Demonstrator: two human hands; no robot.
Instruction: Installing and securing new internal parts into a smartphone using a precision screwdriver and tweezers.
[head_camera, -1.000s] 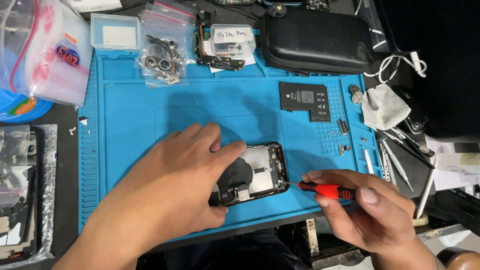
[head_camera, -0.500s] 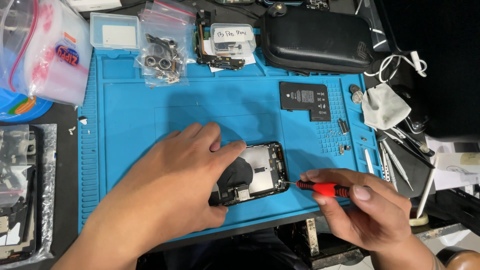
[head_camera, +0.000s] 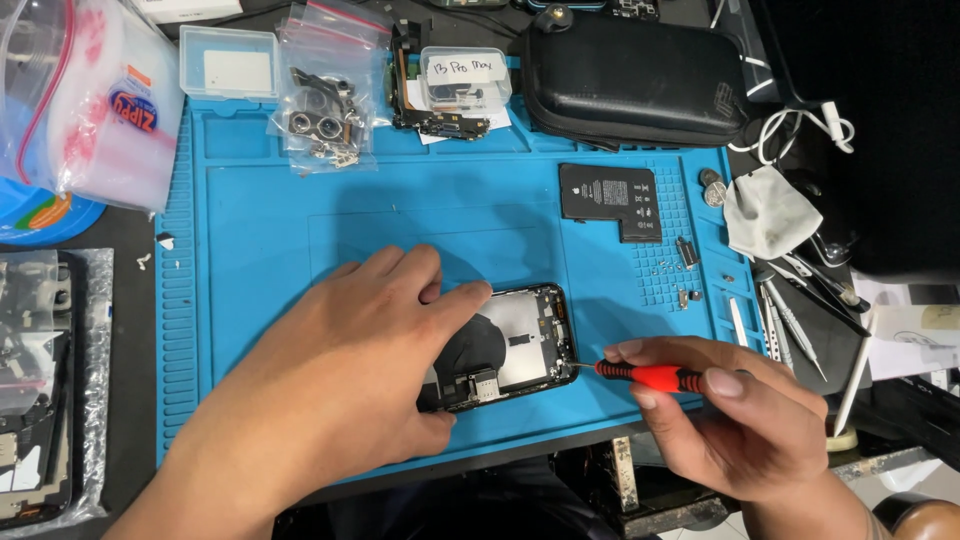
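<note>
While left hand pins phone, right hand pinches screwdriver

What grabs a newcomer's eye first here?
The bright blue work mat fills the middle. At its near edge lies an opened phone, pinned by the left hand, while the right hand points a red screwdriver at its right side. A black battery lies further back.
</note>
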